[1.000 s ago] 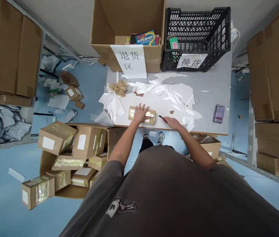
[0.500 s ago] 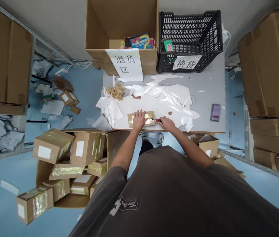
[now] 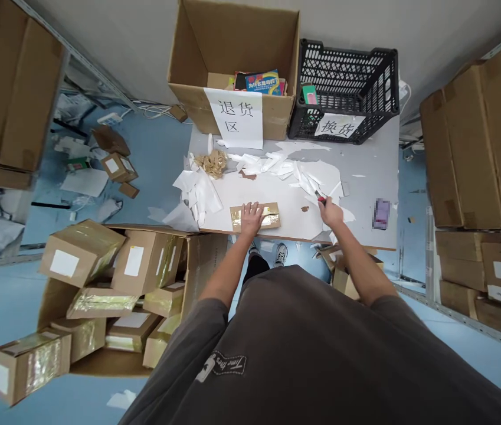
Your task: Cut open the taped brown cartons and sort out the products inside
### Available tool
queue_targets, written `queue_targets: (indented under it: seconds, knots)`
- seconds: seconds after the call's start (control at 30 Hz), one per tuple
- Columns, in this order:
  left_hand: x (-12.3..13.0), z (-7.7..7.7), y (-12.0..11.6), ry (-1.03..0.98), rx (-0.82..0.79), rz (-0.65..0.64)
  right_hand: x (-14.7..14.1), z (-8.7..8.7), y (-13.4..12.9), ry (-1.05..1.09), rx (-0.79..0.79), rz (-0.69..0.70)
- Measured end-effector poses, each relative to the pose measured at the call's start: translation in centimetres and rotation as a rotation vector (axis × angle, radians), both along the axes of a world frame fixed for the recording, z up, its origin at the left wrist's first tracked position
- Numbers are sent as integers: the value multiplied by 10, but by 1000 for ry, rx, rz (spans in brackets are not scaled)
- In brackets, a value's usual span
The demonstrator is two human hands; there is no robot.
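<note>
A small taped cardboard box (image 3: 272, 219) lies near the front edge of the table. My left hand (image 3: 251, 218) rests flat on top of it with the fingers spread. To the right, apart from the box, my right hand (image 3: 331, 212) is closed around a red-and-black box cutter (image 3: 320, 198), its tip pointing up and left over white paper scraps (image 3: 305, 177). Most of the cutter's handle is hidden in the fist.
At the table's back stand a labelled carton (image 3: 277, 115) with books inside and a black plastic crate (image 3: 343, 118). Crumpled brown paper (image 3: 213, 163) lies left. A large open carton of taped parcels (image 3: 141, 260) stands at lower left. Shelves with cartons (image 3: 458, 147) flank the right.
My right hand has lifted the cutter away from the small box and moved it to the right. My left hand stays on the box. The camera view has tilted slightly.
</note>
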State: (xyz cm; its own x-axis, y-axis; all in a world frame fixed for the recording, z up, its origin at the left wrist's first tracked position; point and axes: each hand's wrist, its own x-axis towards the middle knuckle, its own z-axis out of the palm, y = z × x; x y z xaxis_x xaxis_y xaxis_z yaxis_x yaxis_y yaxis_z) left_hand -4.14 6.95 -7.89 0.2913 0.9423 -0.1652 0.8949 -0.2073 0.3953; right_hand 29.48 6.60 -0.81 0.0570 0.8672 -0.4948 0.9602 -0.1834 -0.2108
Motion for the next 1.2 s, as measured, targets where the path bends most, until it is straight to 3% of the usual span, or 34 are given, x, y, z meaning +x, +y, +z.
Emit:
queue_targets:
  seconds: [0.1, 0.17, 0.23, 0.33, 0.47, 0.7, 0.8, 0.87, 0.93, 1.0, 1.07, 1.13, 1.2]
  knots:
    - [4, 4, 3, 11, -3, 16, 10, -7, -11, 146, -16, -244]
    - [8, 8, 5, 20, -9, 22, -19, -22, -25, 247, -41, -227]
    - [13, 15, 5, 30, -19, 53, -63, -40, -38, 412, -74, -339]
    - [20, 28, -1, 63, -39, 169, -118, -60, -40, 460, -48, -513]
    - [19, 48, -16, 118, -88, 309, -142, -68, -3, 433, 5, -629]
    - [25, 65, -24, 43, -265, 438, -168, -61, 93, 407, 80, -515]
    - [38, 65, -14, 16, -298, 512, -168, -54, 108, 427, 91, -476]
    - [40, 66, -9, 33, -295, 510, -155, -48, 99, 445, 94, -464]
    - [33, 68, -6, 79, -239, 459, -136, -45, 74, 456, 91, -463]
    - [18, 70, -4, 130, -124, 305, -117, -45, 38, 461, 75, -456]
    - [2, 71, -3, 142, -45, -17, -106, -50, 1, 474, 30, -435]
    - [-9, 70, -2, 148, -79, -380, -105, -57, -26, 474, -1, -445]
    - [-12, 70, 0, 176, -116, -584, -108, -62, -37, 462, -4, -479]
